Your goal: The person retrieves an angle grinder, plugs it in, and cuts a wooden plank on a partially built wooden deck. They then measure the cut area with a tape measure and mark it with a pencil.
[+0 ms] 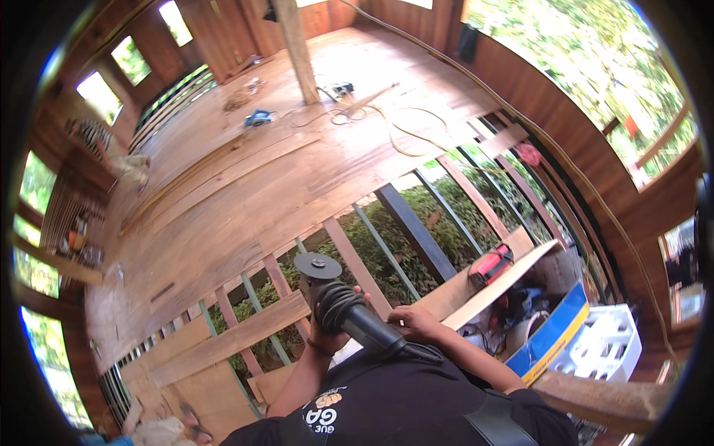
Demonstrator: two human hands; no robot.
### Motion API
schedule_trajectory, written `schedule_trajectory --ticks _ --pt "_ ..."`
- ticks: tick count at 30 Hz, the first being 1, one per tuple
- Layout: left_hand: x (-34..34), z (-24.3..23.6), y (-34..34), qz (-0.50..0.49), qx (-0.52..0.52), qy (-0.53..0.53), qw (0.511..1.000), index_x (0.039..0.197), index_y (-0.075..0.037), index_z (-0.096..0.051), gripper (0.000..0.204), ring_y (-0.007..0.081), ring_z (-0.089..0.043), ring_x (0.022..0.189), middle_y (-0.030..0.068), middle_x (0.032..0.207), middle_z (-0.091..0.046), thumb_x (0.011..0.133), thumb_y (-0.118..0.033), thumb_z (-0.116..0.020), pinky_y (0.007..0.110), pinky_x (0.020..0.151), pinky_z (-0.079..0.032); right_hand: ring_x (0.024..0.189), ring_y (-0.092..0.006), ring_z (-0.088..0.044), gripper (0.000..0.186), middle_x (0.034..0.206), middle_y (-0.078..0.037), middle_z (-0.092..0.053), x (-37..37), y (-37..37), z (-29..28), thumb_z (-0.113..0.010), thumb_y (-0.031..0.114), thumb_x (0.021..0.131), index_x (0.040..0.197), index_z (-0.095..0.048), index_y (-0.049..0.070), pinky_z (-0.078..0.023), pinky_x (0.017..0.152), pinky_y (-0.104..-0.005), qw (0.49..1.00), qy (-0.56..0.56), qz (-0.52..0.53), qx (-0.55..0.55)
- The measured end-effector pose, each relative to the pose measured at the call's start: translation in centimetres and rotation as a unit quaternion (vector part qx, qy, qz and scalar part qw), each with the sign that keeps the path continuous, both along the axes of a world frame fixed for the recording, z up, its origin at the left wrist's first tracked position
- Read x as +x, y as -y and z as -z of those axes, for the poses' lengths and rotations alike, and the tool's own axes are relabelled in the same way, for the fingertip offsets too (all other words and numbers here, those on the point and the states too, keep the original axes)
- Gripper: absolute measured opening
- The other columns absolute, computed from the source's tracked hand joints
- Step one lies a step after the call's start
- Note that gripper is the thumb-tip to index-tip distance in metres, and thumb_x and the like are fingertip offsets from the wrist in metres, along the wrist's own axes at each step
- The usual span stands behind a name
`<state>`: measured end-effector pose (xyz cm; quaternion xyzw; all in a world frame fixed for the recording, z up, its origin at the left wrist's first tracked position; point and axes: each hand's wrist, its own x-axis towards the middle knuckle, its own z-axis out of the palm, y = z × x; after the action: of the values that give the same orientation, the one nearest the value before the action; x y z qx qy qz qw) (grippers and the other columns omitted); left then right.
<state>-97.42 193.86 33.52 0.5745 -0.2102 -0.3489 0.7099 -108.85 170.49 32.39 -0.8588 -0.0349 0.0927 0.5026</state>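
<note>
An angle grinder (373,332) with a dark body lies against my front, its cutting disc (315,269) pointing away from me. Black cord (338,302) is wound in several loops around the tool near its head. My left hand (331,340) is closed around the grinder from the left and below, its fingertips showing past the cord. Just right of the tool's body, my right hand (416,322) has its fingers curled in; what they hold, if anything, is hidden.
Open joists (416,234) with greenery below lie ahead, beside laid floorboards (223,230). A red and black tool (491,266) rests on a plank at right, near a blue and yellow box (554,334) and white foam (608,342). Beyond are a post (296,56) and blue power tool (259,118).
</note>
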Motion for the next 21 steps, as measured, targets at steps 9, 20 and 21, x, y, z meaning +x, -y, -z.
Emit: schedule_trajectory --ticks 9,20,21 --pt "1.1 0.6 0.7 -0.131 0.054 0.221 0.965 0.145 -0.011 -0.051 0.047 0.0246 -0.05 0.141 0.0081 0.147 -0.057 0.104 -0.032 -0.055 0.044 0.123 -0.035 0.091 -0.0361 -0.071 0.023 0.095 -0.018 -0.072 -0.4 3.6 -2.8 -0.071 0.024 0.092 0.106 -0.074 0.006 -0.056 0.081 -0.0434 0.999 -0.021 -0.031 -0.037" --pt "8.2 -2.2 -2.9 -0.38 -0.3 -0.136 0.864 0.136 0.001 -0.057 0.054 0.0286 -0.071 0.11 0.0139 0.122 -0.071 0.099 -0.038 -0.068 0.047 0.102 -0.057 0.065 -0.0092 -0.058 0.025 0.075 -0.002 -0.067 -6.5 12.6 -6.9 -0.068 0.024 0.098 0.102 -0.073 0.0 -0.045 0.056 -0.0288 0.945 -0.29 0.061 0.139" --pt "8.6 -2.3 -3.8 -0.384 -0.279 -0.097 0.875 0.129 0.0 -0.061 0.052 0.0283 -0.072 0.106 0.0139 0.116 -0.072 0.098 -0.04 -0.07 0.048 0.099 -0.058 0.058 -0.0053 -0.052 0.021 0.07 0.003 -0.062 -6.9 13.6 -6.2 -0.067 0.021 0.098 0.102 -0.074 0.001 -0.038 0.05 -0.0244 0.964 -0.156 0.142 0.165"
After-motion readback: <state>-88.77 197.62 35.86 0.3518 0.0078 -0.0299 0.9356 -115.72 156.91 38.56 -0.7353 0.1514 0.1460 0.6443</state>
